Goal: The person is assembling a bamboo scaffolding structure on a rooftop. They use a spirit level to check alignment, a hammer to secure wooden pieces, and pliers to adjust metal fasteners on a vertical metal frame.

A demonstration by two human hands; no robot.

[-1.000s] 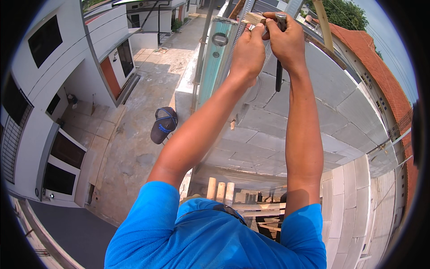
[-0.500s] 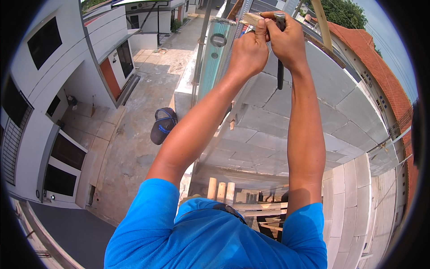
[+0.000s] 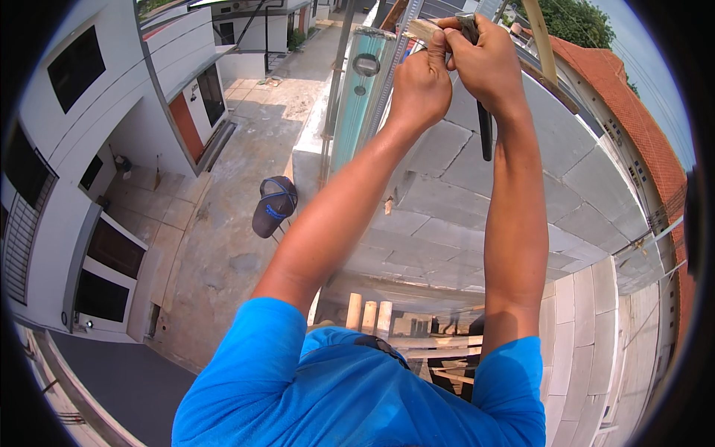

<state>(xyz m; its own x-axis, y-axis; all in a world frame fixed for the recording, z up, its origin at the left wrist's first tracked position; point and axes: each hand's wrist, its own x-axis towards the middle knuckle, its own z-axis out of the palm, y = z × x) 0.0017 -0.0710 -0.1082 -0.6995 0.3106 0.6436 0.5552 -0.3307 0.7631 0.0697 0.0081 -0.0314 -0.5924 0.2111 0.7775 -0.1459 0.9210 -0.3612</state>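
Note:
Both my hands meet high in front of me, at the top of the block wall. My left hand [image 3: 423,88] is closed, thumb up, beside the end of a pale piece of wood [image 3: 423,30]; what its fingers pinch is hidden. My right hand [image 3: 491,71] is closed around a hammer, its fingertips touching my left thumb. The hammer's dark handle [image 3: 485,132] hangs down below my palm, and its metal head [image 3: 468,27] shows above the fingers. Left of my hands stands a teal spirit level [image 3: 350,112], upright along the wall's end.
A grey block wall [image 3: 436,197] runs beneath my arms. A dark cap [image 3: 275,205] hangs left of my forearm, beside the wall. Wooden poles [image 3: 369,314] lie below, near my body. A slanting pole [image 3: 540,41] rises beyond my right hand. White houses [image 3: 112,56] line the paved lane.
My right hand has shifted slightly right, and the hammer has tilted, its handle end swinging right and down. My left hand stays closed by the wood.

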